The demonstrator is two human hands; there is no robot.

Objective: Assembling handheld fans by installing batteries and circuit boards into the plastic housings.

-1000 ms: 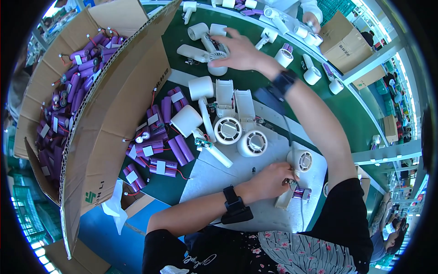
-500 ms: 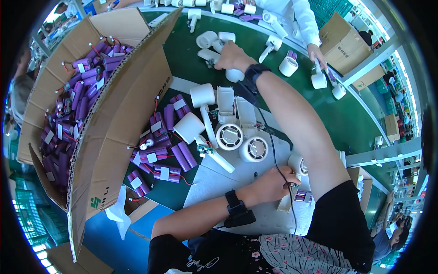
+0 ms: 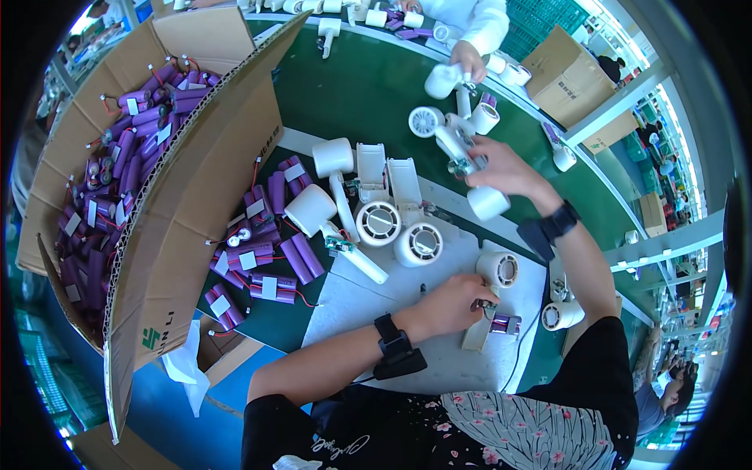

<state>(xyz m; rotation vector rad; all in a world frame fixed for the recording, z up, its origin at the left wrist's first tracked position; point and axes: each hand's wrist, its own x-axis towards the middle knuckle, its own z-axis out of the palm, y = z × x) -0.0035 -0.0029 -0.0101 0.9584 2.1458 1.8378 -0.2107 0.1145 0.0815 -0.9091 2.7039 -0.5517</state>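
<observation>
My right hand (image 3: 505, 168) is closed on white handheld fans (image 3: 452, 145) above the green belt. One fan head with round vents points away; a white cylindrical head (image 3: 488, 202) hangs under the fingers, beside a small circuit board (image 3: 462, 167). My left hand (image 3: 454, 304) rests on the pale work mat, its fingertips pinching the opened handle of another handheld fan (image 3: 497, 269). Next to that handle lies a purple battery pack (image 3: 505, 323). Left of it, several opened fans (image 3: 378, 223) stand and lie in a group, one with its circuit board (image 3: 338, 244) bare.
A tall cardboard box (image 3: 196, 204) full of purple battery packs (image 3: 125, 149) stands at left. Loose battery packs (image 3: 274, 288) lie beside it. Across the green belt (image 3: 345, 86), a co-worker's hand (image 3: 468, 60) holds a white fan. A fan (image 3: 562, 315) lies right of the mat.
My right hand has come back from the far side of the belt toward the right, lifting white fans with it. My left hand stays at the fan on the mat. The co-worker's hand moved left.
</observation>
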